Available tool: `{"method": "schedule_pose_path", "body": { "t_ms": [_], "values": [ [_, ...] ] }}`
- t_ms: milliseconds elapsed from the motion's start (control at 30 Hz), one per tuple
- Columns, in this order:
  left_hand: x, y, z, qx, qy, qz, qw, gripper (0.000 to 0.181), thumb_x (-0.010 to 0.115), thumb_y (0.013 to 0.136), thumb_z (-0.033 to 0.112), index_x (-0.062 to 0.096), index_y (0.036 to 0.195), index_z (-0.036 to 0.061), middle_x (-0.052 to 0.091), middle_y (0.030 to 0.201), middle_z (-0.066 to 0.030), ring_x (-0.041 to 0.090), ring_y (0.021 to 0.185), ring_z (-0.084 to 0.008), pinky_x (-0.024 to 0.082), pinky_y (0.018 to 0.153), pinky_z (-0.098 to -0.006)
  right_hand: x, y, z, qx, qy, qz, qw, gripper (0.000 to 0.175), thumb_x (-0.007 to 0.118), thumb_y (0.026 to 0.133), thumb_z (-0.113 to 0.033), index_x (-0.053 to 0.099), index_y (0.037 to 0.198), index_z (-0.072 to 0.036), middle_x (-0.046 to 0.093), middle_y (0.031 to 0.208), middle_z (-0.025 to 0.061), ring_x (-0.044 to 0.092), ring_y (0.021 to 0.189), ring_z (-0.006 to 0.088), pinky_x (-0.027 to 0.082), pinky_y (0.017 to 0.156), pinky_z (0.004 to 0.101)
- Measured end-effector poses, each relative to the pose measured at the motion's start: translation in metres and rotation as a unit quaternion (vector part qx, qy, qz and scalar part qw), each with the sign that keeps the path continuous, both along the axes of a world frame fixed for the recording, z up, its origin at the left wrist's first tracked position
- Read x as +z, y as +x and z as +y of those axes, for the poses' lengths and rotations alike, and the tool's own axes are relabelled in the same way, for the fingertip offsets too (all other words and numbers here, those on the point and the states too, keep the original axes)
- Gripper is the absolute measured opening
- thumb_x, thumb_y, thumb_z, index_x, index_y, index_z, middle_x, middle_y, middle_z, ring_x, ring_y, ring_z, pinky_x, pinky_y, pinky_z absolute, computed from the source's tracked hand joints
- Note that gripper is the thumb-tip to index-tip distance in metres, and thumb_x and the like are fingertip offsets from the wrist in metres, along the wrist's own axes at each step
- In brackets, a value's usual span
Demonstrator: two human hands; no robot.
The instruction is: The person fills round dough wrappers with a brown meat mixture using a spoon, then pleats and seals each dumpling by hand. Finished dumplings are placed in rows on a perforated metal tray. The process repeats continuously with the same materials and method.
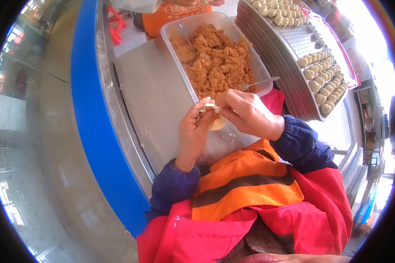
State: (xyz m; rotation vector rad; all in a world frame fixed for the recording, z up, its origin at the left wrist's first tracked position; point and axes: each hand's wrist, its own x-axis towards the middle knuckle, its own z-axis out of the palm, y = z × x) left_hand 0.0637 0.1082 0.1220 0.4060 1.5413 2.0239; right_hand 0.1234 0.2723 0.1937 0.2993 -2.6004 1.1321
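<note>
Between my two hands is a round dough wrapper (218, 123) with brown filling showing at its gathered rim. My left hand (196, 129) cups it, the thumb pressed over the opening. The fingertips of my right hand (247, 111) pinch the rim on the other side. Just beyond my hands stands a clear plastic tub (176, 49) heaped with crumbly orange-brown filling (217, 62). A fork or similar metal utensil (261, 82) rests in the tub's near right corner. Another thin utensil (185, 34) stands in the filling at the far left.
A tall stack of metal trays (276, 62) rises at the right; rows of filled buns (327, 79) sit on the perforated top one. A grey work surface (148, 98) runs under the tub, bordered by a blue edge panel (95, 108). Across it is another person's hand (184, 2).
</note>
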Motion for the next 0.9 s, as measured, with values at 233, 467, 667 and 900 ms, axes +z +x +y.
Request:
{"method": "schedule_pose_path", "body": {
  "t_ms": [233, 467, 667, 900],
  "values": [
    [0.0, 0.002, -0.004, -0.019, -0.024, 0.037, 0.999, 0.037, 0.057, 0.099, 0.007, 0.052, 0.132, -0.0077, 0.064, 0.118, -0.011, 0.064, 0.102, -0.0135, 0.052, 0.088, -0.0264, 0.002, 0.0, -0.007, 0.008, -0.005, -0.026, 1.0, 0.01, 0.065, 0.087, -0.002, 0.058, 0.094, 0.001, 0.058, 0.081, 0.0155, 0.061, 0.072, 0.0324, 0.051, 0.062, 0.0379],
    [0.002, -0.002, -0.002, 0.023, -0.014, -0.021, 0.999, 0.036, 0.059, 0.098, 0.008, 0.056, 0.129, -0.0073, 0.068, 0.108, -0.0117, 0.066, 0.096, -0.0136, 0.053, 0.084, -0.0258, -0.006, -0.005, -0.001, 0.02, 0.119, 0.029, 0.992, 0.011, 0.066, 0.085, -0.002, 0.058, 0.094, 0.001, 0.055, 0.082, 0.0142, 0.061, 0.073, 0.0322, 0.05, 0.061, 0.0379],
    [0.0, 0.003, -0.002, 0.021, -0.046, 0.089, 0.995, 0.034, 0.056, 0.096, 0.004, 0.057, 0.129, -0.0076, 0.069, 0.106, -0.0133, 0.066, 0.093, -0.0138, 0.053, 0.082, -0.0254, -0.006, -0.003, -0.006, 0.024, 0.106, 0.021, 0.994, 0.012, 0.065, 0.085, -0.001, 0.058, 0.094, 0.001, 0.054, 0.081, 0.0137, 0.06, 0.072, 0.0319, 0.05, 0.061, 0.0378],
    [-0.01, -0.009, -0.006, -0.012, -0.113, 0.299, 0.948, 0.035, 0.053, 0.097, 0.004, 0.055, 0.13, -0.0076, 0.067, 0.115, -0.0155, 0.066, 0.097, -0.0161, 0.054, 0.083, -0.0292, -0.005, -0.004, -0.009, 0.045, 0.119, 0.028, 0.991, 0.014, 0.065, 0.085, 0.0, 0.057, 0.096, 0.001, 0.055, 0.082, 0.0139, 0.061, 0.072, 0.0321, 0.05, 0.061, 0.0381]
  ]
}}
